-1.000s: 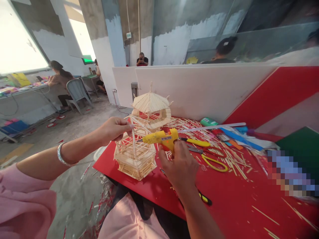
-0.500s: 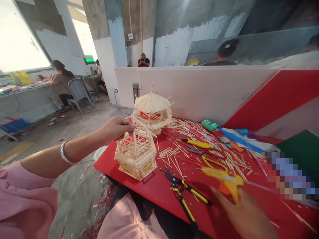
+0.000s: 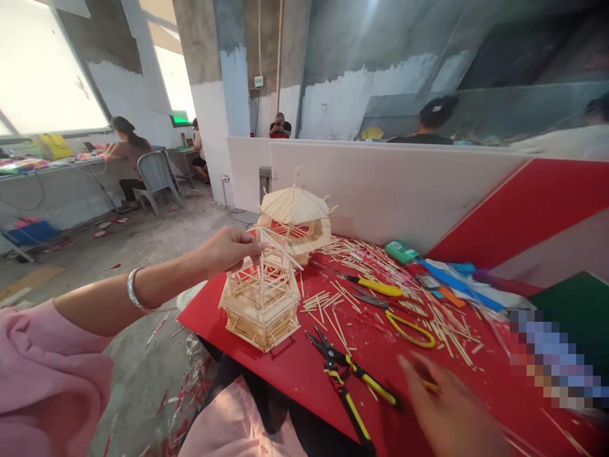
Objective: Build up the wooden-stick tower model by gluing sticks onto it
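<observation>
My left hand pinches the top of a small open pavilion model made of thin wooden sticks, which stands upright on the red tabletop. Close behind it is a second stick pavilion with a finished-looking pointed roof. My right hand is low on the right above the table, blurred by motion. A small yellow-brown bit shows by its fingers, too smeared to name. Pliers with black and yellow handles lie between the near model and my right hand.
Yellow-handled scissors and a yellow-handled tool lie beyond the pliers. Loose sticks are scattered around them. A green-labelled tube and plastic scraps are near the white partition. Other people sit farther off.
The yellow glue gun at my right hand has dropped out of plain sight, and that hand has shifted slightly left. My left hand keeps its pinch on the model. The camera view has tilted slightly.
</observation>
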`<state>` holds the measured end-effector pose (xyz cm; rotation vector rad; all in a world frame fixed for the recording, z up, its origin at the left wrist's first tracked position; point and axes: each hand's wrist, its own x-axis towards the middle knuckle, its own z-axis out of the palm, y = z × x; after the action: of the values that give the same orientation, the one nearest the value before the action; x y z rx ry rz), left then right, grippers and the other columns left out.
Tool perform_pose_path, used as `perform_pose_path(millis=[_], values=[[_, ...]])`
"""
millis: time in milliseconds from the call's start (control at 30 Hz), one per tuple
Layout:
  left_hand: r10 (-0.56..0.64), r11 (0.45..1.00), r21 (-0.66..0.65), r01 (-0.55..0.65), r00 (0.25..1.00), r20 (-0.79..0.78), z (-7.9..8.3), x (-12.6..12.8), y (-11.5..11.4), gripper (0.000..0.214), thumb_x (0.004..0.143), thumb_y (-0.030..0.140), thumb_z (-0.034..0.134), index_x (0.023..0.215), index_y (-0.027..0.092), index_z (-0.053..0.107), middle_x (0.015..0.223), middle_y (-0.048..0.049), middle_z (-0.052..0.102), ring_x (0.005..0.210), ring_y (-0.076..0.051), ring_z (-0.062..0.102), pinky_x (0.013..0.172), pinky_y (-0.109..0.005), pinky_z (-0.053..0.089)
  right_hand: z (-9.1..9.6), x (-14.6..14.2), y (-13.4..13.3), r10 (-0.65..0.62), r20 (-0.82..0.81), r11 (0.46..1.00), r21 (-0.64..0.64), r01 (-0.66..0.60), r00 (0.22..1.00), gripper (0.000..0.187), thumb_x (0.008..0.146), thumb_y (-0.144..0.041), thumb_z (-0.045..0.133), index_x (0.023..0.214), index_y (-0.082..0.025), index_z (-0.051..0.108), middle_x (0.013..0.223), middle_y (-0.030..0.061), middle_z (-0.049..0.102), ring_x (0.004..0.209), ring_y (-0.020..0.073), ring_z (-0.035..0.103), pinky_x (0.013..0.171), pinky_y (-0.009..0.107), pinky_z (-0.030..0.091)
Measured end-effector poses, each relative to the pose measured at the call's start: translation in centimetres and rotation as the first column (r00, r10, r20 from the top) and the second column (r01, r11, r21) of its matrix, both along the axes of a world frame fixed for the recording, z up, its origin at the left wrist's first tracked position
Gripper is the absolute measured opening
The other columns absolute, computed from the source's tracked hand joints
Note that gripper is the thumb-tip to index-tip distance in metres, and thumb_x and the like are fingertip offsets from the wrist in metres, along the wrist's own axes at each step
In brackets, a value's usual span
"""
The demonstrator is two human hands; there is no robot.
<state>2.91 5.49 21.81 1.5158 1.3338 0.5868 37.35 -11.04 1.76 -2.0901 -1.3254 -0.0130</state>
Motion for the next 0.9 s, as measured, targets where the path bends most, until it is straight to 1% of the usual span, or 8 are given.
perform_pose_path(millis=[67,100,167,233,333,500,700,900], values=[[0.013,1.000,-0.004,-0.013,1.000,0.006,0.0,0.0,0.0,0.040,0.096,0.022,0.056,0.057,0.014,0.060,0.033,0.0065,0.030,0.031,-0.003,0.023,0.040,-0.022,0.011,2.8,-4.7,1.9,0.192,-0.191,0.981,0.077,-0.180,0.963,0.047,0.078,-0.066,0.054,0.085,-0.025,0.076,0.087,0.0098,0.077,0.068,0.0245,0.069,0.061,0.034,0.052],[0.018,1.000,-0.006,-0.018,1.000,0.009,0.0,0.0,0.0,0.040,0.096,0.021,0.056,0.057,0.013,0.060,0.033,0.0063,0.031,0.031,-0.003,0.023,0.040,-0.022,0.011,4.0,-7.1,2.8,0.318,-0.294,0.948,0.121,-0.295,0.902,0.045,0.080,-0.065,0.054,0.079,-0.025,0.075,0.082,0.0079,0.076,0.068,0.0223,0.069,0.061,0.030,0.052],[0.024,1.000,-0.008,-0.024,1.000,0.016,0.0,0.0,-0.1,0.040,0.096,0.020,0.056,0.057,0.013,0.061,0.033,0.0063,0.031,0.031,-0.003,0.023,0.039,-0.022,0.011,5.6,-11.3,4.3,0.530,-0.435,0.845,0.193,-0.499,0.728,0.042,0.086,-0.058,0.054,0.076,-0.022,0.073,0.073,0.0049,0.073,0.065,0.0182,0.066,0.059,0.025,0.050],[0.027,1.000,-0.002,-0.027,0.999,0.025,0.0,0.0,-0.2,0.039,0.096,0.019,0.056,0.057,0.012,0.061,0.033,0.0065,0.032,0.031,-0.003,0.023,0.039,-0.021,0.011,6.5,-14.8,5.6,0.645,-0.474,0.755,0.273,-0.596,0.600,0.041,0.089,-0.053,0.054,0.069,-0.020,0.070,0.064,0.0024,0.068,0.059,0.0145,0.061,0.054,0.022,0.045],[0.029,1.000,0.000,-0.029,0.999,0.035,0.1,0.0,-0.3,0.039,0.095,0.019,0.056,0.058,0.012,0.061,0.034,0.0068,0.033,0.031,-0.003,0.023,0.038,-0.020,0.012,6.8,-18.1,7.2,0.701,-0.500,0.696,0.322,-0.642,0.508,0.038,0.090,-0.049,0.055,0.072,-0.019,0.070,0.063,0.0004,0.065,0.059,0.0118,0.057,0.053,0.020,0.042],[0.027,0.999,-0.018,-0.026,0.998,0.049,0.0,-0.1,-0.2,0.038,0.095,0.019,0.057,0.058,0.012,0.061,0.034,0.0077,0.032,0.031,-0.003,0.023,0.038,-0.020,0.013,7.2,-20.0,8.8,0.704,-0.523,0.696,0.371,-0.615,0.480,0.035,0.089,-0.049,0.058,0.080,-0.018,0.073,0.065,-0.0001,0.066,0.058,0.0108,0.055,0.054,0.020,0.041],[0.022,1.000,-0.009,-0.021,0.998,0.057,-0.1,-0.2,-0.1,0.036,0.095,0.020,0.057,0.061,0.012,0.063,0.034,0.0077,0.031,0.032,-0.003,0.023,0.038,-0.020,0.013,8.0,-20.4,9.0,0.725,-0.503,0.679,0.412,-0.607,0.470,0.040,0.091,-0.048,0.055,0.067,-0.019,0.065,0.055,-0.0029,0.054,0.052,0.0089,0.045,0.050,0.021,0.034],[0.020,1.000,-0.007,-0.019,0.999,0.034,0.0,-0.2,-0.2,0.037,0.095,0.021,0.058,0.059,0.012,0.062,0.035,0.0065,0.032,0.032,-0.003,0.023,0.038,-0.020,0.014,8.0,-20.3,9.0,0.715,-0.504,0.694,0.434,-0.574,0.484,0.041,0.091,-0.047,0.055,0.063,-0.018,0.062,0.055,-0.0039,0.046,0.053,0.0086,0.040,0.051,0.023,0.031]])
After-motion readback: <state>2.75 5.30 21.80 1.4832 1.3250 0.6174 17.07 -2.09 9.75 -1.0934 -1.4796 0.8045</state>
